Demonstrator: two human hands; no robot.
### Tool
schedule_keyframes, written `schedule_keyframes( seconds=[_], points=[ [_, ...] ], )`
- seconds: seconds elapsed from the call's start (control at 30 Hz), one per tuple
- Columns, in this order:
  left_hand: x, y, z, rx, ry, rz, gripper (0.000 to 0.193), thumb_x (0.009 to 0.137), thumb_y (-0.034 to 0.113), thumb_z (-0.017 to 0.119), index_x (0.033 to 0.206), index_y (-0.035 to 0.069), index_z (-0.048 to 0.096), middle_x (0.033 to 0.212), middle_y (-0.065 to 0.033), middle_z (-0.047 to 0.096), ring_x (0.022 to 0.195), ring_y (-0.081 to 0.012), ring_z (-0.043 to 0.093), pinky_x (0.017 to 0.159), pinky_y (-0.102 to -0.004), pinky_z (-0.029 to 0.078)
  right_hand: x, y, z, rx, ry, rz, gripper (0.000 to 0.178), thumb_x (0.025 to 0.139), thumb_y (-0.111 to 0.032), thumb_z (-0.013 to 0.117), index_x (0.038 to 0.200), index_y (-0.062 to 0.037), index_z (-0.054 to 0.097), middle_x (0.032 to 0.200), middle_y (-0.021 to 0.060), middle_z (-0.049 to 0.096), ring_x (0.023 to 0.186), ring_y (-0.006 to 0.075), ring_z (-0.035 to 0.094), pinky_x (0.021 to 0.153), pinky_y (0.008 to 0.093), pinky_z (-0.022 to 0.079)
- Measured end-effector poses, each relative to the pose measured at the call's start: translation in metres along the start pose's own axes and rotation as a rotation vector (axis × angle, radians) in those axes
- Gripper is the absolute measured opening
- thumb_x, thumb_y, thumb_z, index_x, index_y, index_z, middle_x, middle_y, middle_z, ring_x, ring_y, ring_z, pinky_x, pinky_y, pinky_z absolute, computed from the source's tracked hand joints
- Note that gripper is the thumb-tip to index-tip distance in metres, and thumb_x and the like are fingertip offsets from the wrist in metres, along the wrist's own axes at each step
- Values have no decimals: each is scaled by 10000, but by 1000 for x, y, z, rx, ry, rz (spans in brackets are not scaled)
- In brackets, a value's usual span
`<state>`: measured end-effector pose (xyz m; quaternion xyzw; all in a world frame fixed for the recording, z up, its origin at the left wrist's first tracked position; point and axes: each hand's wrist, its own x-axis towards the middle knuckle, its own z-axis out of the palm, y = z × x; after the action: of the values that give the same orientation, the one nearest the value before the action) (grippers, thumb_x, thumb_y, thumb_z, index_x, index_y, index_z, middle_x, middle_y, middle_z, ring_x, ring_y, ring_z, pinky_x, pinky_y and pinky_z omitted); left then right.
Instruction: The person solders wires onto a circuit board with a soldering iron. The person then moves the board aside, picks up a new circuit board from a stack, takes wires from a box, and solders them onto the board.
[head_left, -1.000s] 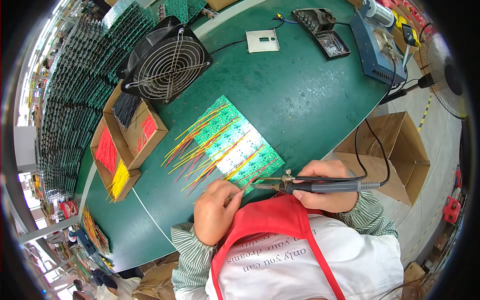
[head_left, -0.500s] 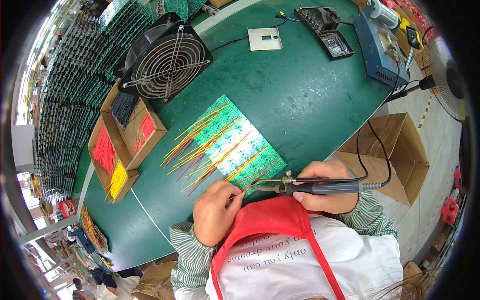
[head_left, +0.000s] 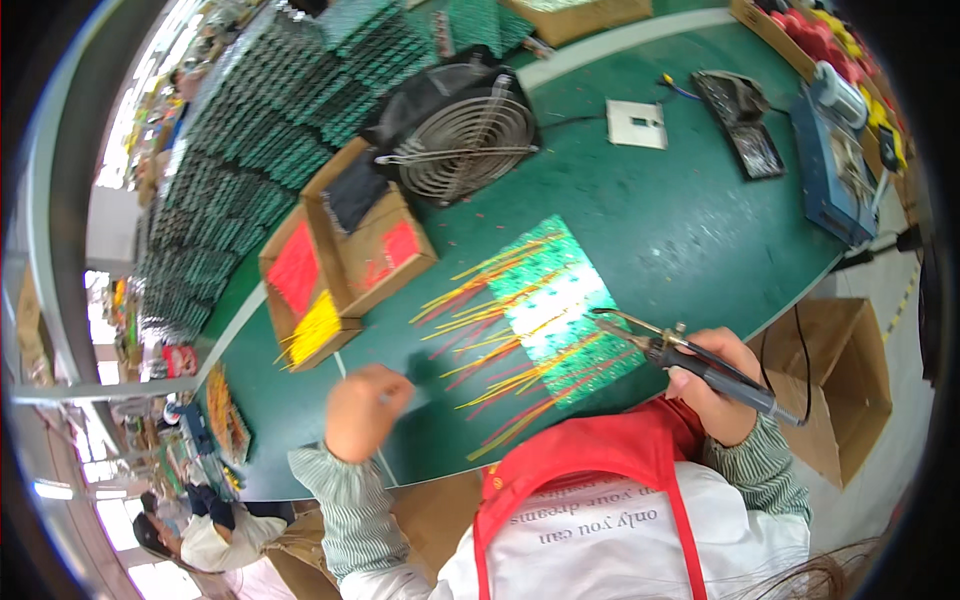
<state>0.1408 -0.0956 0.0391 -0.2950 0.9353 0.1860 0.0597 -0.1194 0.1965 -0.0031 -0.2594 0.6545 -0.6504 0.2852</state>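
My right hand [head_left: 722,385] is closed around a soldering iron [head_left: 715,378] with a thin metal feed tube along it. The iron's tip hovers over the right edge of a green circuit board panel [head_left: 575,340]. Rows of red and yellow wires [head_left: 500,345] stick out from the panel toward the left. Off to the left, apart from the panel, my left hand [head_left: 365,410] is raised over the table with its fingers curled in, blurred by motion. No wire shows in it. Nearest to it is a cardboard tray [head_left: 350,325] of yellow wires [head_left: 315,328], red wires [head_left: 294,268] and black wires [head_left: 355,190].
A black fan [head_left: 460,140] stands behind the tray, with stacked circuit boards [head_left: 230,170] at the far left. At the back right are a white plate [head_left: 637,124], a black holder [head_left: 742,125] and a blue solder feeder [head_left: 835,170]. An open cardboard box [head_left: 835,380] stands beside the table.
My left hand has left the panel's near edge and moved left toward the tray. The iron's tip has lifted and tilted upward. The view has shifted, moving the whole scene.
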Motion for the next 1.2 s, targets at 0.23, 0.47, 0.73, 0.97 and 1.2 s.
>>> schedule_keyframes(
  seconds=[0.23, 0.47, 0.73, 0.97, 1.2],
  points=[
    [37, -92, -40, 238, 399, -151, 119, 739, 106, 669, 830, 29, 680, 811, -123, 628, 780, -290, 625, 684, -376, 492, 7, 20, 20, 7, -89, -163, 224, 812, -23, 656, 992, 25, 532, 879, 130, 599, 675, 156, 619, 596, 277, 500],
    [53, -119, -44, 166, 214, -118, 142, 716, 110, 710, 826, 28, 675, 827, -120, 636, 761, -289, 614, 696, -381, 487, 15, 33, 27, -272, -89, -404, 298, 782, -71, 696, 1024, 6, 539, 899, 151, 602, 756, 242, 593, 658, 316, 474],
    [50, -120, -46, -54, 362, -189, 118, 764, 83, 697, 813, -2, 632, 738, -116, 613, 624, -198, 571, 589, -314, 464, 22, 39, 35, -308, -120, -455, 297, 791, -77, 684, 1042, -14, 538, 914, 142, 598, 770, 239, 604, 673, 327, 492],
    [48, -124, -46, -88, 425, -114, 101, 793, 70, 670, 855, -5, 642, 735, -113, 612, 619, -186, 555, 588, -303, 456, 26, 28, 45, -288, -119, -399, 308, 795, -88, 682, 1053, -13, 532, 912, 143, 613, 828, 256, 613, 703, 330, 502],
    [47, -88, -57, -174, 576, -60, 106, 816, 37, 659, 899, -22, 626, 753, -84, 595, 663, -161, 577, 643, -267, 473, 25, 22, 40, -252, -130, -461, 314, 769, -20, 690, 1041, -1, 535, 931, 156, 585, 757, 216, 642, 646, 289, 513]
  ],
)
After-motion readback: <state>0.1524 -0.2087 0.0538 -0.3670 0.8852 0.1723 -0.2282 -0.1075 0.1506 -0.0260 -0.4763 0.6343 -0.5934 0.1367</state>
